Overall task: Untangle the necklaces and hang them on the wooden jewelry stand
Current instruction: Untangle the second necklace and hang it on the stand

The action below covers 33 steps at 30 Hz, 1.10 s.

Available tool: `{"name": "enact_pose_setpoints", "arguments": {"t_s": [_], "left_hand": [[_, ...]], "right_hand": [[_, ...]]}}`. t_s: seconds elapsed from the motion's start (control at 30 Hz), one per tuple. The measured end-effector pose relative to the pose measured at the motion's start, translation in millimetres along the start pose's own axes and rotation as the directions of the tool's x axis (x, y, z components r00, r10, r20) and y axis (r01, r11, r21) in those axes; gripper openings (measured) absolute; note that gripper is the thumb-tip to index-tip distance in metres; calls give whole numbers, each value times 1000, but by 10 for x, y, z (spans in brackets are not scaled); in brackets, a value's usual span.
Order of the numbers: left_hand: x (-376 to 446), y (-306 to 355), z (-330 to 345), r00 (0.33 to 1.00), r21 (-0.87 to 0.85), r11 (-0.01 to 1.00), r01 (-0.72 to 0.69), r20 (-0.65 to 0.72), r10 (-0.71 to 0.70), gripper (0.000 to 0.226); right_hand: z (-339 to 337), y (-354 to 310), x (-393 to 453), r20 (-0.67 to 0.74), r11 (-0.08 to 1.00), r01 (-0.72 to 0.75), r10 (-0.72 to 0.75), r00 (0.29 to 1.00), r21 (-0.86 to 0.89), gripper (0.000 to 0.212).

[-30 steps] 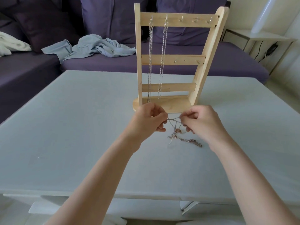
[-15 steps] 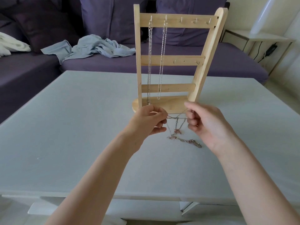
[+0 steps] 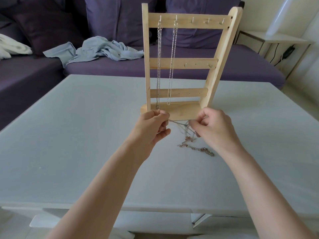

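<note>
Closer together now: the right hand [image 3: 214, 128] has curled back in toward the left hand [image 3: 151, 128], both pinching the tangled necklaces [image 3: 185, 128] just in front of the wooden jewelry stand [image 3: 183, 62]. Loose chain trails onto the table [image 3: 69, 135]. Two silver chains [image 3: 165, 66] hang on the top hooks.

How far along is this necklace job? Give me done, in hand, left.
Done: two silver necklaces hang from top-row hooks on the wooden stand. In hand: the left hand and right hand pinch a strand and pull a tangled chain apart. Left: the knot, whose tail lies on the table, then hanging.
</note>
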<state>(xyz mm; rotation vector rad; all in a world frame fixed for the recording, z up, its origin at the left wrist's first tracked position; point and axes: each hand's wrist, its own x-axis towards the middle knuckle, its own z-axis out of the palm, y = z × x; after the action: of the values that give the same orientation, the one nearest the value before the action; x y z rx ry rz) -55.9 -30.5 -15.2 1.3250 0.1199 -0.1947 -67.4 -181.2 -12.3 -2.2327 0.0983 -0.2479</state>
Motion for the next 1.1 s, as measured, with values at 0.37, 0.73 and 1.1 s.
{"name": "enact_pose_setpoints", "arguments": {"t_s": [0.37, 0.73, 1.1], "left_hand": [[56, 60, -104, 992, -351, 932, 91, -47, -114, 16], [69, 64, -125, 988, -533, 839, 109, -37, -152, 22], [-43, 17, 33, 994, 274, 961, -27, 106, -2, 14]], "right_hand": [[-108, -11, 23, -39, 840, -204, 258, 965, 503, 15], [-193, -66, 42, 130, 336, -224, 281, 951, 915, 23], [-208, -108, 8, 181, 544, -163, 21, 983, 823, 20]]}}
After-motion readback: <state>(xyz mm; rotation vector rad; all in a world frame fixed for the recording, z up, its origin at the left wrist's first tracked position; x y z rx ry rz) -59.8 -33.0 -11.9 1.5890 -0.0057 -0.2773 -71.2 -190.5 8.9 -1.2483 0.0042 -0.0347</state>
